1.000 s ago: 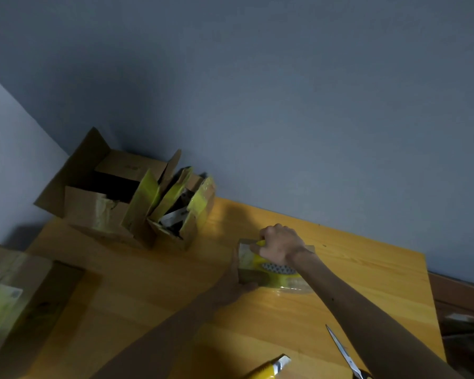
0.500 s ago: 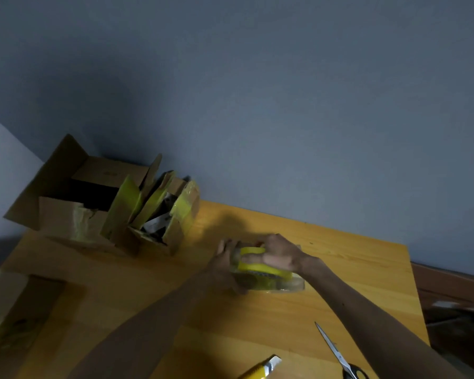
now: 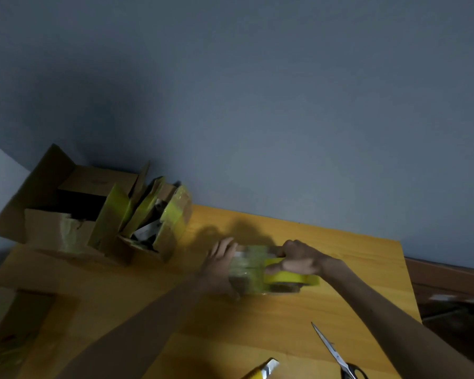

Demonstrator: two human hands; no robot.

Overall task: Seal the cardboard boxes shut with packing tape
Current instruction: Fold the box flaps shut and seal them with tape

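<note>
Small tape-wrapped cardboard box [image 3: 248, 269] at centre of yellow wooden table [image 3: 257, 337]: likely light, stiff, slippery wrap; hold by ends. Left hand [image 3: 219, 266] grips left end. Right hand [image 3: 301, 259] clamped on yellow packing-tape roll [image 3: 293, 277] at right end. Rear left: smaller open cardboard box [image 3: 159, 228] holds unclear items; larger open cardboard box [image 3: 66, 203] interior dark.
</note>
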